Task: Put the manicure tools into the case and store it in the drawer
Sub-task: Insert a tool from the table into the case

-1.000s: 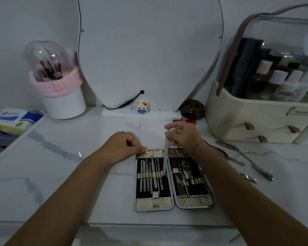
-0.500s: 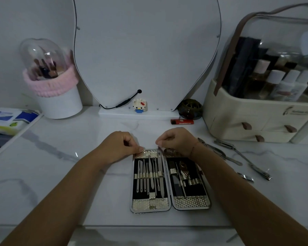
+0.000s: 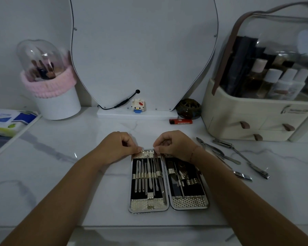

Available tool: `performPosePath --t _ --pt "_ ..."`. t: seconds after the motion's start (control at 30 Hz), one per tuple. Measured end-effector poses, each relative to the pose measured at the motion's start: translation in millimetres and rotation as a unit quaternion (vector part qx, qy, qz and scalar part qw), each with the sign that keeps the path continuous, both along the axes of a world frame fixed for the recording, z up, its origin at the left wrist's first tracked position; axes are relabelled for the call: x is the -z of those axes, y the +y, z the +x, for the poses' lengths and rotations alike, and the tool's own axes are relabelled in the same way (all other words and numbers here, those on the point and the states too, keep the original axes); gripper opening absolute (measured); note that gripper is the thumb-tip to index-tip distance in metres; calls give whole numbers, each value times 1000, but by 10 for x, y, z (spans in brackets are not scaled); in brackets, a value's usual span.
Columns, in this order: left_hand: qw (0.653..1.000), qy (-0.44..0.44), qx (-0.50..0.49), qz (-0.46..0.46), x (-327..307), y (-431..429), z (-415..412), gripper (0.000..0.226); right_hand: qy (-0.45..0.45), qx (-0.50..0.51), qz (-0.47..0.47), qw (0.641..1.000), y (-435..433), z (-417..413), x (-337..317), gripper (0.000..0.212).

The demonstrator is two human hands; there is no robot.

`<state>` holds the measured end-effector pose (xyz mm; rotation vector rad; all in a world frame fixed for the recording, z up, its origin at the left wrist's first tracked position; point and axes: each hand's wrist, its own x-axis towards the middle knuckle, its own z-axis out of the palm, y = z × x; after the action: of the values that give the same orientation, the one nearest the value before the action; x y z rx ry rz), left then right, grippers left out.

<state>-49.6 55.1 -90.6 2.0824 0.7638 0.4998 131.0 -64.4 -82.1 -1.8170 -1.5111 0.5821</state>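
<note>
Curled left hand (image 3: 116, 146) holds the open case's (image 3: 149, 208) far rim. The right hand (image 3: 174, 144) seemingly pinches a file (image 3: 159, 173). Loose tools (image 3: 224, 143) lie beside the organizer (image 3: 238, 112).

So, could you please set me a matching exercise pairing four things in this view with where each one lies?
Things: 1 manicure case; 2 red lighter; 3 loose metal tools; 4 wipes pack.
Places: A far left of the view; B right of the case; C lying open at centre front; D beside the dark round dish.
Pairs: 1-C, 2-D, 3-B, 4-A.
</note>
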Motion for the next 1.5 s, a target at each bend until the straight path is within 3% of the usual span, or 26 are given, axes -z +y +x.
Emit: performPosePath --t 0.7,0.87,1.03,1.17,1.5 --pt "1000 -12 -2 -5 12 -4 11 22 -22 -1 4 1000 -92 -79 -33 21" --pt "1000 -6 -3 -8 13 6 1 22 -71 101 39 992 -599 378 -299 17" --pt "1000 -23 -3 -20 9 -22 6 24 -147 236 -13 961 -1316 936 -345 3" --pt "999 -23 -7 -24 16 -29 -4 23 -192 233 -100 948 -1499 1030 -224 9" --pt "999 -21 -12 -22 19 -38 0 21 -165 255 -120 945 -1472 969 -138 14"
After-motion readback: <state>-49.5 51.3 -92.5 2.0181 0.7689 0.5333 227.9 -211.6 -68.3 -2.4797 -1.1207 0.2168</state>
